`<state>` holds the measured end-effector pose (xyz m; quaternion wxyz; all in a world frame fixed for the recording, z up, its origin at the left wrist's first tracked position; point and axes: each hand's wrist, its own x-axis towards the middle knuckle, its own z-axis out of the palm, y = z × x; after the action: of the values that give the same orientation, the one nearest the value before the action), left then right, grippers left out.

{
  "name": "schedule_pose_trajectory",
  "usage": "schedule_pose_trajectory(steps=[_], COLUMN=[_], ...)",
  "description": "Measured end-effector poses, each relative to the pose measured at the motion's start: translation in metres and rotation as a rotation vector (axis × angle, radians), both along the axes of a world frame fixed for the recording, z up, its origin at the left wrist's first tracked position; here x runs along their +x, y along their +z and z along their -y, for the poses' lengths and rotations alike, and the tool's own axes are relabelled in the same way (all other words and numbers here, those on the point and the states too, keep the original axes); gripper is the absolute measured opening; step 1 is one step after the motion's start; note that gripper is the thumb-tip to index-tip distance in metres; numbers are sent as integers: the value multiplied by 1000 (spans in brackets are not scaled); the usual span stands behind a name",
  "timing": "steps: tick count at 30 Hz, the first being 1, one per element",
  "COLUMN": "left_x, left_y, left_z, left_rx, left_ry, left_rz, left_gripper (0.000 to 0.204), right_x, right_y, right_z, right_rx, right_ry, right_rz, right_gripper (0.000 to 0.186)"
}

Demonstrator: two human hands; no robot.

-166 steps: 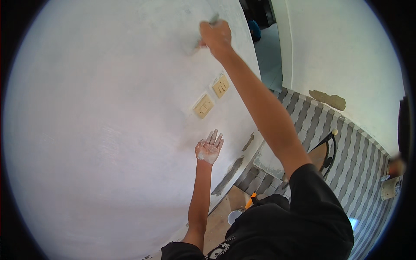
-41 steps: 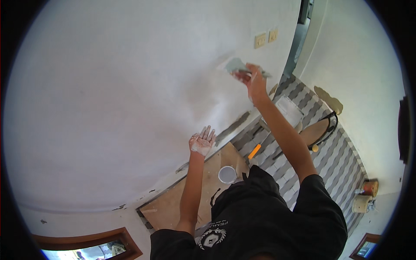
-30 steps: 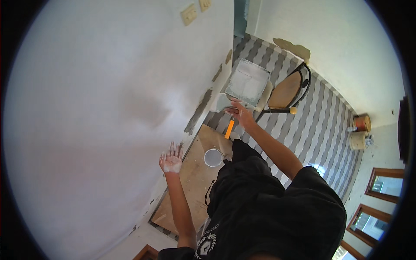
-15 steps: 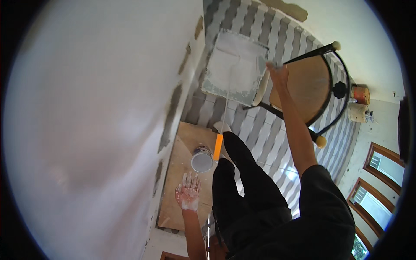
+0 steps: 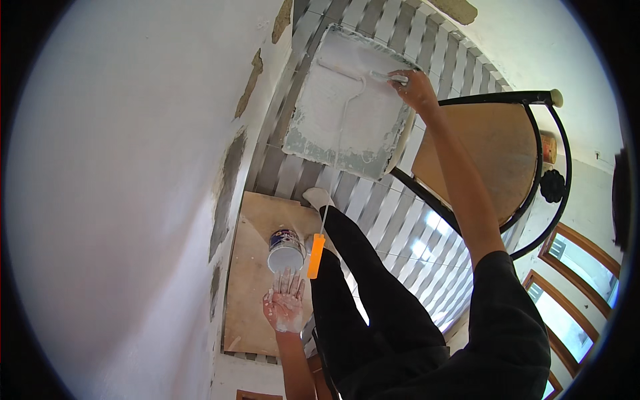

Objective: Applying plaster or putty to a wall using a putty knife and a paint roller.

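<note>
My right hand [image 5: 417,90] is closed around a small, flat tool with a pale coating [image 5: 388,77], too small to name exactly. It is held over the right side of a large flat tray [image 5: 308,150] smeared with white paint. A paint roller [image 5: 341,69] rests in the tray, its thin rod running down to an orange grip [image 5: 316,257] by my legs. My left hand [image 5: 285,308] is open, palm up, fingers stretched and streaked with white. It holds nothing and appears just below a paint can [image 5: 285,257] with a pale top.
The can stands on a wooden board [image 5: 250,280] along a white wall [image 5: 133,167] with bare, chipped patches. A chair with a wooden seat [image 5: 493,153] and black frame stands right of the tray. Behind it shows an orange can [image 5: 548,148]. Striped tiles [image 5: 407,227] cover the floor.
My right hand has moved from the tray's right edge inward over it, the tool now plainly visible. My left hand stays open, now nearer the can in view. The whole view has shifted.
</note>
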<state>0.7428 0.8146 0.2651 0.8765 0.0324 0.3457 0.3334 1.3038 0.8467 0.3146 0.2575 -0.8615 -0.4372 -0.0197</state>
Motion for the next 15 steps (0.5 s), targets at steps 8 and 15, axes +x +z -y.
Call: schedule_pose_trajectory(steps=[8,15], left_x=[69,201], left_y=[-3,-4], left_z=[-19,-64], left_rx=[95,446], left_ry=[-115,-441], left_rz=[47,34], left_gripper=[67,70], right_x=[-1,-9], right_y=[-17,-74], right_z=[33,76], right_rx=[542,1124], right_ry=[-348,-676], right_rz=[-580,-1298], right_gripper=[30,46])
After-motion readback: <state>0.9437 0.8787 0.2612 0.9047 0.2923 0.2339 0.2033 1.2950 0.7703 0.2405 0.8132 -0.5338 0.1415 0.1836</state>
